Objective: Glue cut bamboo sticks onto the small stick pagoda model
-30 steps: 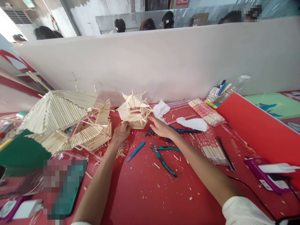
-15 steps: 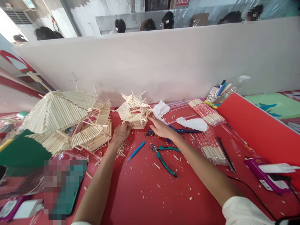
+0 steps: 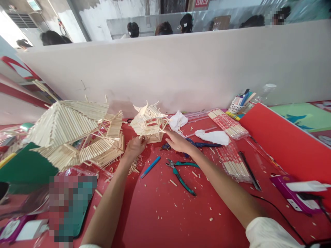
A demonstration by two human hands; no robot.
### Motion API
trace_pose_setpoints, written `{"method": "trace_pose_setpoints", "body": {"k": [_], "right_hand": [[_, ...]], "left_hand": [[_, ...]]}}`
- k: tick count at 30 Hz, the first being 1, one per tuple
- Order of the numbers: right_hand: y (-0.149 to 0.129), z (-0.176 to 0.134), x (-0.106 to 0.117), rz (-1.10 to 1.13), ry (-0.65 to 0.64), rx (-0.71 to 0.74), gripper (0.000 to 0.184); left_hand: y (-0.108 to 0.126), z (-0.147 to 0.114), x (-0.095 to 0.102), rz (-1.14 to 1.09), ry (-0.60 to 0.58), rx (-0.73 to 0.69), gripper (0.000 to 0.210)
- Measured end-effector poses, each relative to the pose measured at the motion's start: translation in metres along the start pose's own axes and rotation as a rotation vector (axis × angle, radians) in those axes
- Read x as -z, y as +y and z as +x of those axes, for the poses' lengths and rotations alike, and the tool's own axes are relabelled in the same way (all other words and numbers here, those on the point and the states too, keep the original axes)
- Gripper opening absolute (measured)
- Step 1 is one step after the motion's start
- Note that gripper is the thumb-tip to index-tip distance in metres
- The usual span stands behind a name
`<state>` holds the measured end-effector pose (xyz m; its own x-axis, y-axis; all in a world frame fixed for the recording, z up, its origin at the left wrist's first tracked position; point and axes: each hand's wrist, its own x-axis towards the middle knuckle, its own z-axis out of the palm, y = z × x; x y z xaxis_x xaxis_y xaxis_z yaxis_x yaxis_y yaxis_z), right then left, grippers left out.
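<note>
A small pavilion model made of wooden sticks (image 3: pixel 149 120) stands upright near the back of the red table, between my two hands. My left hand (image 3: pixel 134 147) grips its lower left side, fingers curled at the base. On the opposite side my right hand (image 3: pixel 176 140) has its fingertips at the model's right edge, closed on it. To the left sits a larger stick pavilion model (image 3: pixel 69 127) with a broad sloping roof. In front of my hands lie a blue pen-like tool (image 3: pixel 150 167) and green-handled cutting pliers (image 3: pixel 182 172).
Packs of wooden sticks (image 3: pixel 227 123), crumpled white tissue (image 3: pixel 178 120) and a pen cup (image 3: pixel 236 104) lie to the right. A purple power strip (image 3: pixel 292 194) and red board (image 3: pixel 289 148) are farther right. A phone (image 3: pixel 74 208) lies at left. Stick scraps dot the table; a white partition (image 3: pixel 168 72) stands behind.
The small pavilion model has turned and tilted very slightly between my hands. Both hands stay on it, and the rest has shifted only with a slight camera movement.
</note>
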<state>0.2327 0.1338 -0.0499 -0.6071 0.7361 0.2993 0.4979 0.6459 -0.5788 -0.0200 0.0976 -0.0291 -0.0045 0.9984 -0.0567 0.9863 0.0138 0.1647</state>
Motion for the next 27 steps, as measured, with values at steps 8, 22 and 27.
{"method": "trace_pose_setpoints", "body": {"k": [8,22,27], "right_hand": [[-0.011,0.001,0.007,-0.029,0.015,0.083,0.058],[-0.018,0.002,0.007,-0.095,0.059,0.049,0.046],[-0.029,0.003,0.005,-0.236,0.157,-0.108,0.032]], "left_hand": [[-0.005,0.005,-0.009,-0.012,-0.007,-0.012,0.038],[-0.009,0.006,-0.009,-0.053,-0.006,-0.03,0.038],[-0.009,0.006,-0.009,-0.071,-0.011,-0.03,0.037]]}}
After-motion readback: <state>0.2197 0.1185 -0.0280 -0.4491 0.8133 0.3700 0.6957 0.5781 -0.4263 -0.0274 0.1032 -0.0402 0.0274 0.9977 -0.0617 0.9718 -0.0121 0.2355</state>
